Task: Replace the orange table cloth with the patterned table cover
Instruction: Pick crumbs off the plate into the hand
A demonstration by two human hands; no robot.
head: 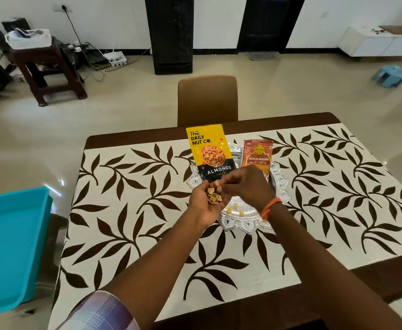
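- Patterned table cover (128, 210) lies spread across the table.
- Silver tray (279, 184) at its centre carries an almonds pouch (210, 153) and a garlic bhujia packet (257, 154).
- Left hand (209, 206) cups pistachio shells (214, 195); right hand (247, 184) pinches one above it.

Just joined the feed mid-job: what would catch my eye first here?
The leaf-patterned table cover lies across the table. At its middle, a silver tray holds an almonds pouch and a garlic bhujia packet. Over the tray, the left hand cups nut shells, the right hand picking at them.
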